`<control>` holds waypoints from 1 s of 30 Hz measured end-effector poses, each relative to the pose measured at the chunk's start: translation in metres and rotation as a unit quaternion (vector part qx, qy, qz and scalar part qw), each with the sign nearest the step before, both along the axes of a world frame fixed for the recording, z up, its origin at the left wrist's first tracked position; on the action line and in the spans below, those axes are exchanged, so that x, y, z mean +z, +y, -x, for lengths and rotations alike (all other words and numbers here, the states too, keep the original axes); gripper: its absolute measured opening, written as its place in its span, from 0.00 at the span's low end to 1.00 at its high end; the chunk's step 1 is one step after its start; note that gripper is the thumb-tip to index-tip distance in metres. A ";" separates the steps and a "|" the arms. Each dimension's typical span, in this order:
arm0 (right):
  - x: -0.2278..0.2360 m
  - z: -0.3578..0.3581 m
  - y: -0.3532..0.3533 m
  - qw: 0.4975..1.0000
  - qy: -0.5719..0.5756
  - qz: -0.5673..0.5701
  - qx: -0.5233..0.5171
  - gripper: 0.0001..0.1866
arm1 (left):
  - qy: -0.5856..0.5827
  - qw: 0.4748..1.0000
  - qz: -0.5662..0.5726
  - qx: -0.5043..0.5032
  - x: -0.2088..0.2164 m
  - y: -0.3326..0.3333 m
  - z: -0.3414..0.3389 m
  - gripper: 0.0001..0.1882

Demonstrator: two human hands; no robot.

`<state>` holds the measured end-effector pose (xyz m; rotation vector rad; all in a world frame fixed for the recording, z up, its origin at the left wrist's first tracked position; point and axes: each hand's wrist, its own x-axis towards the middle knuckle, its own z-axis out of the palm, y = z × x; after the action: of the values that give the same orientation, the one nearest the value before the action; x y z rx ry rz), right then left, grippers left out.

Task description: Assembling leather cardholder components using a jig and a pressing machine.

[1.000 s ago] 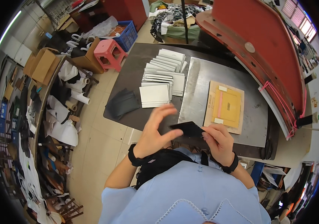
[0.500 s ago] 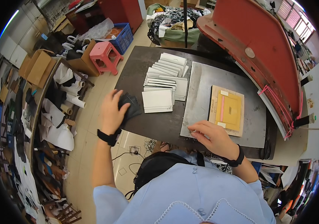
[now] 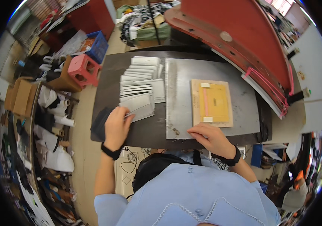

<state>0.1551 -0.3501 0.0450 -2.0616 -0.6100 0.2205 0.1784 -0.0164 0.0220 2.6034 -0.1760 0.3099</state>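
Observation:
My left hand (image 3: pixel 116 128) is closed on the near left corner of a pale rectangular panel (image 3: pixel 137 106). The panel lies at a slant on top of the front of a fanned-out stack of similar panels (image 3: pixel 140 79). Beside that hand, at the table's left edge, lie dark flat pieces (image 3: pixel 100 122). My right hand (image 3: pixel 215 140) hovers by the front edge of a metal plate (image 3: pixel 179 101), thumb and fingertips pinched together; anything between them is too small to make out. On the plate rests a wooden board with a yellow rectangular template (image 3: pixel 215 103) with a pink strip.
A large red machine arm (image 3: pixel 240 34) with pink cord tied on it overhangs the dark table (image 3: pixel 110 75) at the back right. Left of the table stand a pink stool (image 3: pixel 83 71), a blue crate (image 3: pixel 97 47) and a shelf with rolls of material (image 3: pixel 63 120).
My left hand has left the dark pieces and moved right to the front pale panel, which now lies turned at a slant. My right hand stays near the plate's front edge. The view has shifted.

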 end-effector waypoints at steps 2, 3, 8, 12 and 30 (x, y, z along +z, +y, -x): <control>-0.005 0.003 -0.009 1.000 0.016 -0.017 -0.017 0.09 | -0.005 0.994 0.107 0.010 0.012 0.000 0.000 0.11; -0.007 0.004 -0.014 0.999 0.022 -0.026 -0.025 0.09 | -0.006 0.994 0.111 0.020 0.017 0.003 -0.001 0.09; 0.000 0.005 -0.015 0.940 0.243 -0.221 -0.095 0.13 | 0.048 0.878 0.476 0.028 0.026 -0.043 -0.001 0.07; -0.004 -0.001 -0.012 0.931 0.198 -0.275 -0.136 0.13 | 0.200 0.844 0.490 -0.087 0.028 -0.110 0.005 0.10; -0.030 -0.065 -0.108 0.940 0.186 -0.168 -0.231 0.17 | -0.038 0.958 -0.008 -0.285 0.002 -0.187 -0.055 0.21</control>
<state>0.2200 -0.4582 0.0151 -1.7102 0.0745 0.2070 0.2330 -0.2032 0.0238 2.4224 -0.9338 0.1954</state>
